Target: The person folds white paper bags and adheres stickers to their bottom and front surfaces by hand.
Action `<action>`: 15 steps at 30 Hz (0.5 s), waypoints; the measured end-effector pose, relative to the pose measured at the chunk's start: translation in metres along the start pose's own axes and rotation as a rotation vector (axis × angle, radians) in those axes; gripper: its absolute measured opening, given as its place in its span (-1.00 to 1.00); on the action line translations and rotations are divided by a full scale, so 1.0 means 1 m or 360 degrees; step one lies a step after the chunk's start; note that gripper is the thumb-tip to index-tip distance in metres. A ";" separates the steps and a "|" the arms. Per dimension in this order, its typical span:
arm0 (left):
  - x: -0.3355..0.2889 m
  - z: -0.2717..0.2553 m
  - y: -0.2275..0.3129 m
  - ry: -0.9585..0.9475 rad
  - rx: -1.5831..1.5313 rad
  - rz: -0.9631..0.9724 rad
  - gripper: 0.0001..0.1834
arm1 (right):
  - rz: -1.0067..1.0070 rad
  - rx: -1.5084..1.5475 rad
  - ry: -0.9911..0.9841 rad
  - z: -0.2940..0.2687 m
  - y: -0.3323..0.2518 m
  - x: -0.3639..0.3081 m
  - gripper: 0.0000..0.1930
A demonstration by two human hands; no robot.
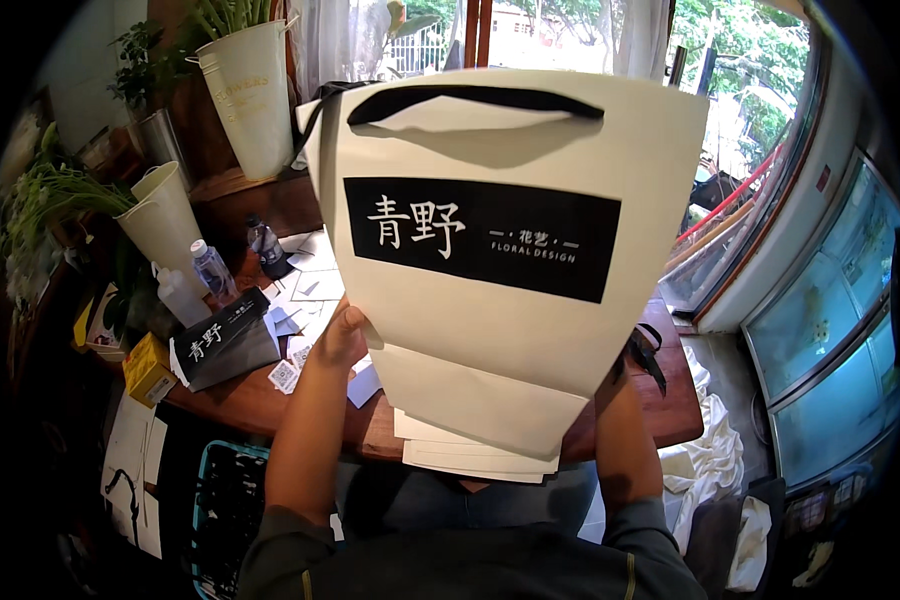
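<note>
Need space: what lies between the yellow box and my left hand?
The head view shows a black packet and white papers between the yellow box and left hand.

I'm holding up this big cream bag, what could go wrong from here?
The cream paper bag with a black label, already folded near its bottom, might crease more in the grip of your left hand. The flat cream paper stack seems to overhang the brown wooden table and could slide off. The clear, white-capped plastic bottle, standing near loose white paper pieces, might topple if bumped.
</note>
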State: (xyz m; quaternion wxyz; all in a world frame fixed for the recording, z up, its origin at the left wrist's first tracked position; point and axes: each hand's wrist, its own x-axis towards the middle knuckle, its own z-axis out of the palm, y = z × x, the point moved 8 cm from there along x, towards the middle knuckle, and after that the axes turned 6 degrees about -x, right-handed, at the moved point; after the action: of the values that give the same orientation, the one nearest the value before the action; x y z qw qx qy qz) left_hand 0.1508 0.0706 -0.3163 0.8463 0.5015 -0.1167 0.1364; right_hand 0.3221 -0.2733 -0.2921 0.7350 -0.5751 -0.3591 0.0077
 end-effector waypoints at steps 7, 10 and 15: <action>0.008 -0.016 -0.054 -0.0186 -0.0175 -0.0137 0.37 | 0.0033 -0.0054 -0.0041 0.017 0.017 0.008 -0.57; -0.003 -0.007 -0.054 -0.0017 -0.0197 0.0094 0.02 | 0.0033 -0.0072 -0.0038 0.017 0.019 0.005 -0.55; 0.018 -0.042 -0.068 -0.0092 -0.0125 -0.0224 -0.40 | 0.0015 -0.0126 -0.0027 0.020 0.018 0.010 -0.52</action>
State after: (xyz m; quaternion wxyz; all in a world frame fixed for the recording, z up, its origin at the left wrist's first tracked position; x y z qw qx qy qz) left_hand 0.1940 0.0784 -0.3856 0.8692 0.4785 -0.1107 0.0572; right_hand 0.3266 -0.2461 -0.3007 0.7085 -0.6054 -0.3626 0.0019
